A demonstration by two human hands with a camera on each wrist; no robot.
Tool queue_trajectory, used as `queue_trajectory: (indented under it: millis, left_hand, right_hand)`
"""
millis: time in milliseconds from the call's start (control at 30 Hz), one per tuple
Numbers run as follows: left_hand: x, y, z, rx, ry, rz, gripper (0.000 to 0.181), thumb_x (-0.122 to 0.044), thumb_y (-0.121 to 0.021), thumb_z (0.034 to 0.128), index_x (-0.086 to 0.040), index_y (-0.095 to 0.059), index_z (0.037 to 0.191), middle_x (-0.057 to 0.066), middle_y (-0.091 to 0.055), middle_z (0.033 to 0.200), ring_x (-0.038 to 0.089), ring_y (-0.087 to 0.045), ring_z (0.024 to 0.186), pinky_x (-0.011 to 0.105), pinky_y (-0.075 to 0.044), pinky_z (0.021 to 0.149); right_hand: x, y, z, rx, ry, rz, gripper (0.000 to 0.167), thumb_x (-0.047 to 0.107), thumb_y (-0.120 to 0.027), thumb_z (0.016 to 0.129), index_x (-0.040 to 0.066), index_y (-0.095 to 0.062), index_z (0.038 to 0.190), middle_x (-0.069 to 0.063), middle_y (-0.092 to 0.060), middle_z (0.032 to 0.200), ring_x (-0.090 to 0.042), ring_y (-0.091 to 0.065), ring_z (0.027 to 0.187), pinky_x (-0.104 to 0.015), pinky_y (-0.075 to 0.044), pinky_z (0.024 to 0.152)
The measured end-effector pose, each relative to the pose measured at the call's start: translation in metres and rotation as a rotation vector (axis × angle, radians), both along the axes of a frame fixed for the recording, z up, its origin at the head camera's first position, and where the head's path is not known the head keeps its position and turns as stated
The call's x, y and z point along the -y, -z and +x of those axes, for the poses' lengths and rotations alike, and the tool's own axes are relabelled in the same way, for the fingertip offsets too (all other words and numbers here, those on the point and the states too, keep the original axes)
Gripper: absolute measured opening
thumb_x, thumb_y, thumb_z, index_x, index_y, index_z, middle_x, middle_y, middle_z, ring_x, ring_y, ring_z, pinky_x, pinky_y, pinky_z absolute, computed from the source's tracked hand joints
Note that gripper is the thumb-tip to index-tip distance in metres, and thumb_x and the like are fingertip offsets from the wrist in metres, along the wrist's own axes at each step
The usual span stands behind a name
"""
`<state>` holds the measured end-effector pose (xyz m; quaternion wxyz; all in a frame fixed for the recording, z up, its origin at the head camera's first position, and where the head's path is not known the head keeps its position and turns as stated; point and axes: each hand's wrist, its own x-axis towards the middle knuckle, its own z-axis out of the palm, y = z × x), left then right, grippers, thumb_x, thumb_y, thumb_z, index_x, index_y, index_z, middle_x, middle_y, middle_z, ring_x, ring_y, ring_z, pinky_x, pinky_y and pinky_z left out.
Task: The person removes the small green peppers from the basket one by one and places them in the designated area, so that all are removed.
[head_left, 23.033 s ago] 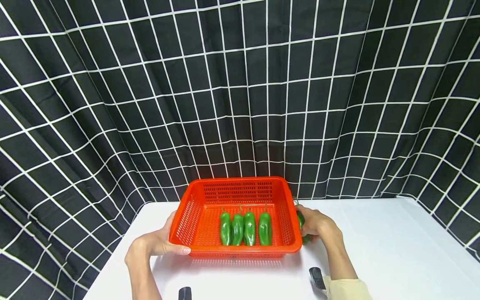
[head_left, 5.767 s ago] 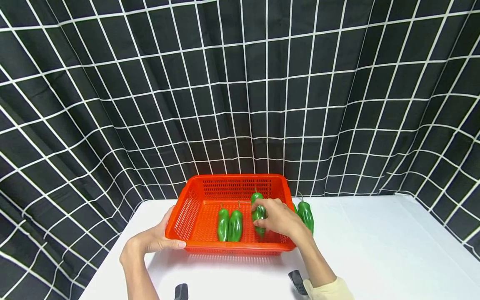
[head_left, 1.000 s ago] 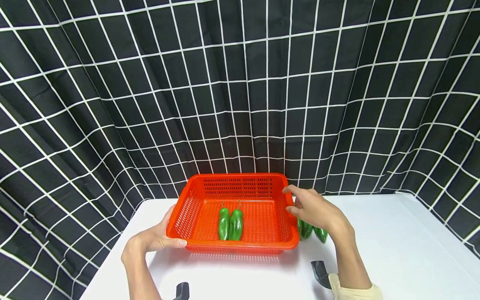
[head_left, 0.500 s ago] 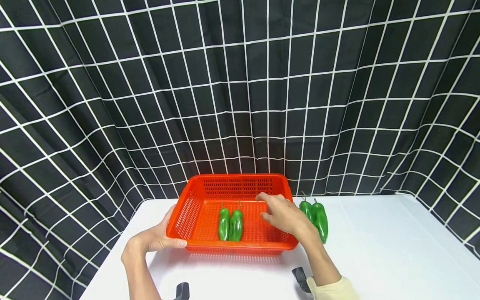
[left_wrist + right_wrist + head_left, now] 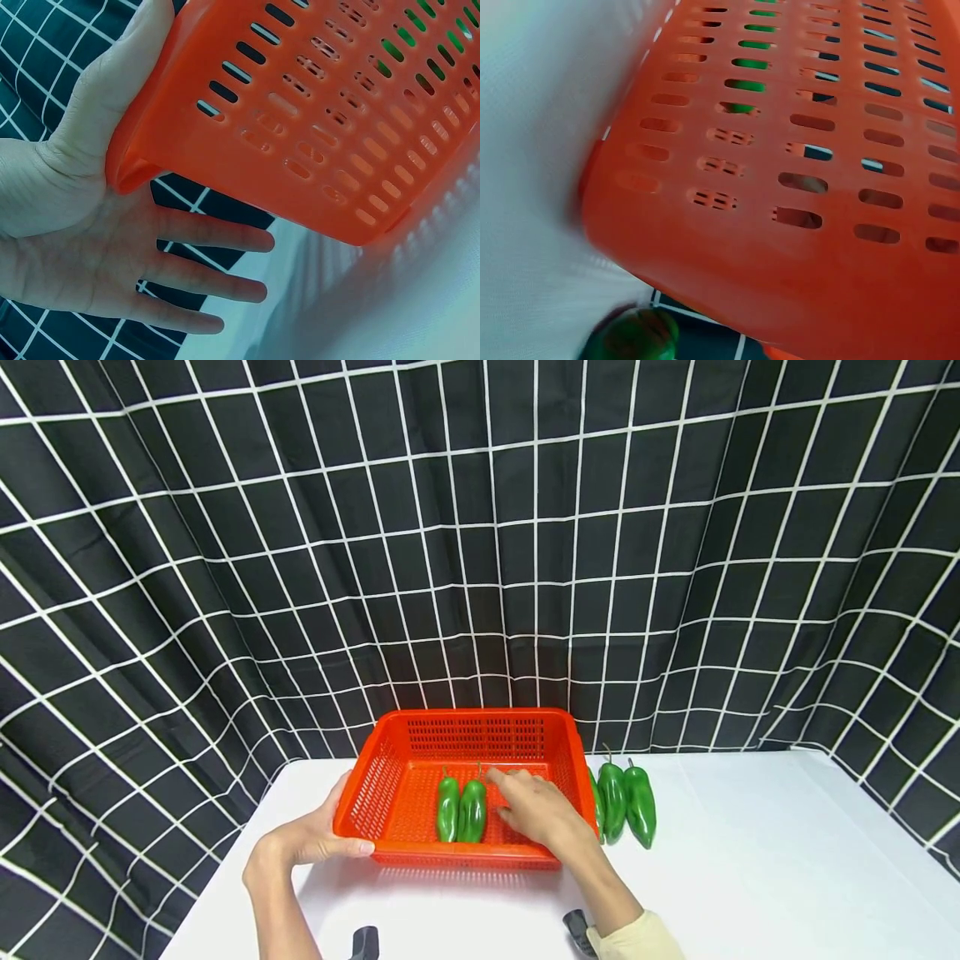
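Note:
In the head view, a red slotted plastic basket point(image 5: 480, 852) holds two glossy green peppers point(image 5: 447, 810) side by side, stems away from me. My left hand point(image 5: 315, 839) steadies its near left corner, thumb along the front rim. The left wrist view shows that hand's other fingers point(image 5: 206, 279) straight and spread beneath the rim. Over the basket floor hovers my right hand point(image 5: 538, 806), fingers pointing left toward the right pepper point(image 5: 472, 810) and a little apart from it. I see nothing held there, though the palm is hidden.
Three more green peppers lie beside the basket's right wall; the rightmost pepper point(image 5: 641, 806) shows whole, the nearest is partly covered. The white table point(image 5: 750, 860) extends right. A black curtain with white grid lines point(image 5: 480, 568) hangs close behind the basket.
My right hand has come from the right rim into the basket and moved left toward the two peppers. Earlier, several peppers lay inside; some now lie to the right. My left hand keeps its place.

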<state>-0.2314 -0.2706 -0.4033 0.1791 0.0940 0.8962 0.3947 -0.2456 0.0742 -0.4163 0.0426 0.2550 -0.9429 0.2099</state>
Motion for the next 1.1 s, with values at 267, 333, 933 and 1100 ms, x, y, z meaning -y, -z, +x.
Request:
queue_trajectory:
  millis: [267,333,933,1100]
  left_hand:
    - [0.0005,0.0013,0.0004,-0.009,0.002,-0.015,0.131,-0.047,-0.09,0.0737,-0.023,-0.003,0.168,0.014,-0.04,0.162,0.037,-0.042,0.145,0.067,-0.043,0.114]
    - [0.0003,0.0017,-0.0003,-0.01,0.006,-0.012,0.13,-0.047,-0.09,0.0738,-0.022,-0.004,0.168,0.014,-0.039,0.162,0.037,-0.041,0.144,0.067,-0.044,0.114]
    - [-0.0004,0.0002,-0.0011,-0.015,0.01,-0.005,0.13,-0.047,-0.09,0.0737,-0.021,-0.004,0.168,0.014,-0.036,0.164,0.036,-0.04,0.146,0.067,-0.043,0.115]
    - [-0.0002,0.0,-0.0003,-0.011,0.0,-0.004,0.13,-0.047,-0.09,0.0739,-0.022,-0.003,0.168,0.014,-0.038,0.163,0.036,-0.042,0.144,0.066,-0.044,0.114]
  right_hand:
    - [0.0036,0.0049,0.0019,0.13,-0.043,0.148,0.056,0.009,-0.079,0.091,0.023,-0.061,0.142,-0.007,-0.072,0.114,-0.025,-0.068,0.105,-0.042,-0.061,0.088]
    - [0.0044,0.0064,0.0013,0.204,-0.036,0.162,0.057,0.005,-0.074,0.093,0.03,-0.061,0.143,-0.007,-0.072,0.119,-0.023,-0.068,0.102,-0.039,-0.06,0.081]
    - [0.0053,0.0057,0.0002,0.361,-0.023,0.186,0.068,-0.012,-0.061,0.091,0.044,-0.062,0.129,-0.007,-0.067,0.129,-0.016,-0.061,0.088,-0.032,-0.051,0.068]
    - [0.0024,0.0057,-0.0024,0.308,-0.081,0.162,0.052,-0.011,-0.066,0.087,0.034,-0.061,0.113,0.004,-0.056,0.092,-0.013,-0.053,0.083,-0.029,-0.047,0.07]
